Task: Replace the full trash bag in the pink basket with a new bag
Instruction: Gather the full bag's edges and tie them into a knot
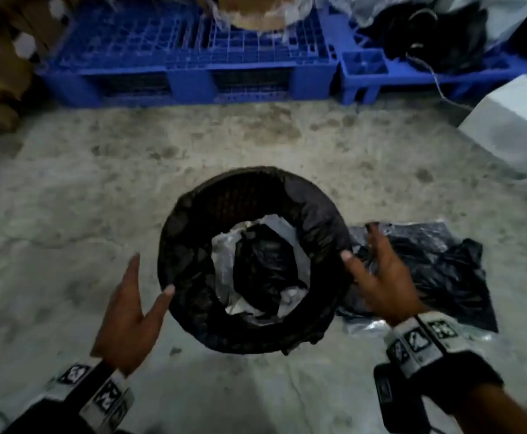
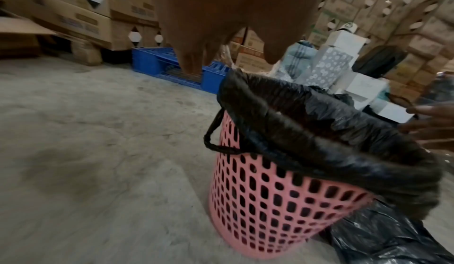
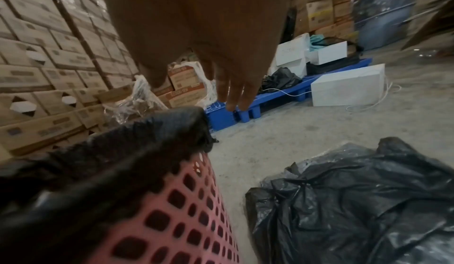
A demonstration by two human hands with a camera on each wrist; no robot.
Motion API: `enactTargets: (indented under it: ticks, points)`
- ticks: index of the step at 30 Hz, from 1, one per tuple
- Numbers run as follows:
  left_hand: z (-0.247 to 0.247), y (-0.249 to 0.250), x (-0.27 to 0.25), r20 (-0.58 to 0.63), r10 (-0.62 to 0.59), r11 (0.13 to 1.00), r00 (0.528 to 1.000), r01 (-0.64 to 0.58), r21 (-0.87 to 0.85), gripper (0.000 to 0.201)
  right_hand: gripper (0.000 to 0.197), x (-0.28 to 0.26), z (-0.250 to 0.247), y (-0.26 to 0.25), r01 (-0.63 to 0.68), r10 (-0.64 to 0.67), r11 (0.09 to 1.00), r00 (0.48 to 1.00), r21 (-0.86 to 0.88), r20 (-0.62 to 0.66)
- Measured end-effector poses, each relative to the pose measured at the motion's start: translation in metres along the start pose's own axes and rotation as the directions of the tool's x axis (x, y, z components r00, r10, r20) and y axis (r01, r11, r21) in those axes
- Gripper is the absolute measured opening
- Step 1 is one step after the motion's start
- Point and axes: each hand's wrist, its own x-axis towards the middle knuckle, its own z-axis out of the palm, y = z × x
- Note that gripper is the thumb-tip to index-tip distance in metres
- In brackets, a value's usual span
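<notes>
While hands flank, basket seemingly ungripped

a: any writing you can make out?

b: nothing legible. the cardboard boxes stacked along the wall carry dark printed blocks, all smeared by blur.

a: the red-banded cartons further back?

b: pale lettering sits on the red bands, but no letter comes clear.

a: and the wrist bands?

b: black-and-white square marker patterns, not text. a round green-and-white logo sits above the white boxes, too small to read.
</notes>
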Motion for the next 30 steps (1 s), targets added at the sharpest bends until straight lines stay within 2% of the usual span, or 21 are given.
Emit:
enactTargets:
  ticks: [2,3,5,8,10,11,13,15,17,19,23,26,28,30]
  points:
    - [0.02,-0.012,0.023,-0.053,0.171,0.985,0.984,-0.172,-0.01,0.082,0.08,0.016,0.019,0.017,-0.071,0.075,0.983,0.997,0.168,-0.019]
    - [0.027,-0.016,0.036,-0.049,0.284,0.958,0.957,-0.286,-0.035,0.076,0.081,0.024,0.024,0.025,-0.111,0.117,0.964,0.993,0.244,-0.013]
    - [0.039,-0.026,0.056,-0.047,0.42,0.899,0.907,-0.422,-0.118,0.065,0.07,0.034,0.036,0.039,-0.11,0.111,0.938,0.994,0.328,0.016]
    - [0.052,-0.047,0.063,-0.124,0.407,0.858,0.905,-0.425,-0.289,0.067,0.06,0.034,0.048,0.06,-0.033,0.003,0.906,0.997,0.422,0.072]
    - [0.057,-0.056,0.07,-0.145,0.383,0.815,0.912,-0.407,-0.412,0.065,0.057,0.037,0.053,0.062,-0.05,-0.009,0.864,0.993,0.501,0.115]
    - [0.058,-0.06,0.071,-0.152,0.391,0.794,0.908,-0.416,-0.443,0.065,0.047,0.036,0.053,0.06,-0.036,-0.023,0.863,0.994,0.504,0.111]
    - [0.06,-0.063,0.074,-0.178,0.426,0.77,0.887,-0.459,-0.444,0.065,0.028,0.034,0.05,0.053,0.07,-0.074,0.91,0.997,0.408,-0.006]
    - [0.061,-0.06,0.074,-0.18,0.461,0.747,0.869,-0.489,-0.45,0.063,0.025,0.034,0.046,0.048,0.154,-0.128,0.942,0.986,0.299,-0.104]
    - [0.061,-0.055,0.069,-0.186,0.489,0.728,0.852,-0.517,-0.452,0.06,0.029,0.034,0.042,0.043,0.225,-0.2,0.952,0.97,0.208,-0.134]
    - [0.059,-0.052,0.063,-0.184,0.51,0.73,0.84,-0.536,-0.424,0.058,0.034,0.033,0.041,0.038,0.228,-0.195,0.951,0.966,0.208,-0.167]
    - [0.054,-0.048,0.054,-0.193,0.548,0.722,0.814,-0.576,-0.383,0.059,0.036,0.031,0.046,0.038,0.202,-0.147,0.914,0.973,0.352,-0.175]
    - [0.055,-0.051,0.055,-0.187,0.513,0.763,0.838,-0.545,-0.347,0.063,0.035,0.039,0.044,0.046,0.171,-0.111,0.892,0.98,0.419,-0.165]
    - [0.055,-0.053,0.057,-0.174,0.496,0.79,0.851,-0.525,-0.316,0.076,0.032,0.043,0.041,0.046,0.154,-0.097,0.904,0.983,0.4,-0.159]
    - [0.054,-0.055,0.059,-0.158,0.494,0.797,0.855,-0.518,-0.311,0.078,0.028,0.043,0.037,0.044,0.192,-0.127,0.912,0.972,0.361,-0.197]
